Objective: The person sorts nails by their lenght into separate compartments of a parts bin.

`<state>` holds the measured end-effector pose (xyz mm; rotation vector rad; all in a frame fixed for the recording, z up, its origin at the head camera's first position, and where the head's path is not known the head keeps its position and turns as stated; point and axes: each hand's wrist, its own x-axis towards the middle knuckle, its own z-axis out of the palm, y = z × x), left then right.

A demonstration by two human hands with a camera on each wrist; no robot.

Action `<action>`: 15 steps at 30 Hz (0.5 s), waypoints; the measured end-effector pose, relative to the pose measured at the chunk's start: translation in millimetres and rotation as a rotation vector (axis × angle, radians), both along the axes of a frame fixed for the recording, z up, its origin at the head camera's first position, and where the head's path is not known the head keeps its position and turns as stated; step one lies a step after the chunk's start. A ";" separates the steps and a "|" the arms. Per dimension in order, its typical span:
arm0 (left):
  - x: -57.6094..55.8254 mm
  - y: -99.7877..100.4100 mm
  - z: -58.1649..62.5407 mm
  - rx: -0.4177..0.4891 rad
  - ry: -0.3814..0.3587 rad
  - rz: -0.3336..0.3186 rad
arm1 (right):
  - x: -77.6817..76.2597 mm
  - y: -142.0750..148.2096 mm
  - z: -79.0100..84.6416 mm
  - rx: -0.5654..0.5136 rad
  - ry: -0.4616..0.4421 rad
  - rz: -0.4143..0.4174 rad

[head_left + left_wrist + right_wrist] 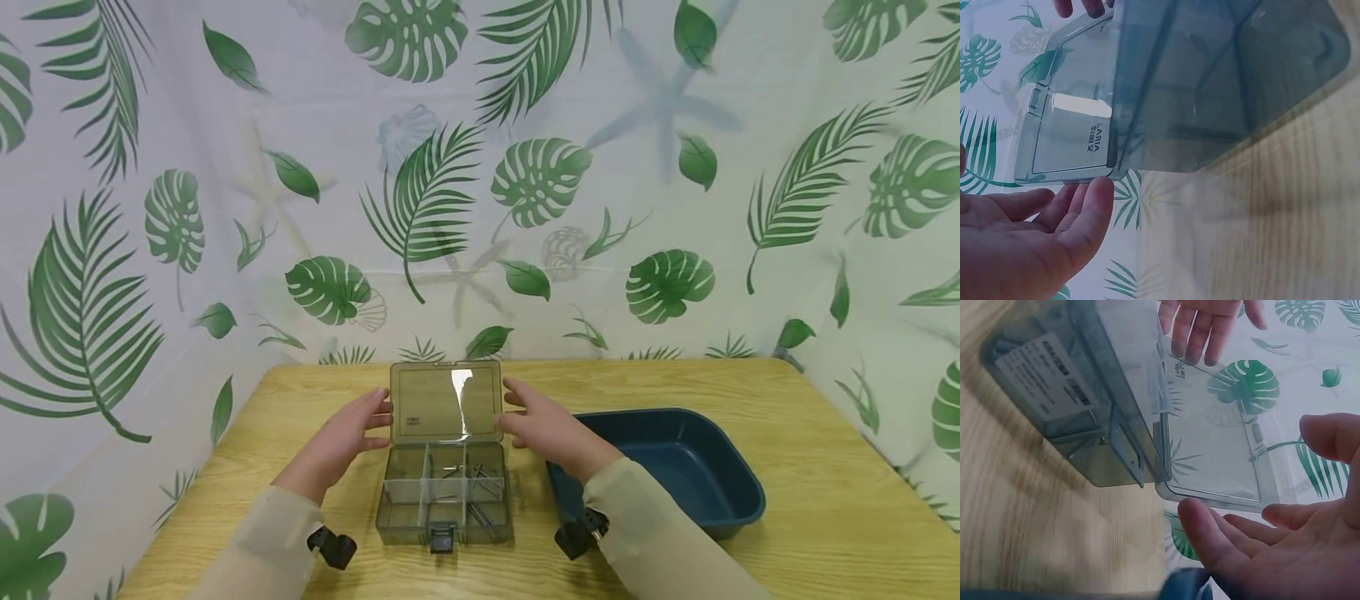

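Observation:
A clear grey plastic compartment box (397,517) sits on the table with its lid (427,400) raised behind it. Thin metal pieces (480,512), too small to identify, lie in several of its compartments. My left hand (347,435) is at the lid's left edge, fingertips touching or very near it. On the opposite edge, my right hand (543,427) has its fingers loosely extended against or beside the lid. In the right wrist view, a white printed label (1047,375) shows on the box. Neither hand grips the lid.
To the right stands a dark blue tray (738,492), partly behind my right forearm. Both rest on a wood-grain table (825,517). A leaf-patterned cloth (585,317) hangs behind and at the sides.

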<state>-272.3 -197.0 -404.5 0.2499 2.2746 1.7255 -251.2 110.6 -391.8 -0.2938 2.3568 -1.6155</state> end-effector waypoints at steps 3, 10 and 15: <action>-5.1 0.9 0.6 -0.008 -0.013 -0.003 | -1.7 -1.4 1.0 -0.039 -0.014 0.001; 1.8 -0.1 1.0 0.047 0.016 0.023 | 4.5 -3.1 6.7 -0.078 -0.011 -0.012; 16.3 -0.5 -4.0 0.109 0.091 0.011 | 16.4 -4.1 3.3 -0.031 0.054 -0.006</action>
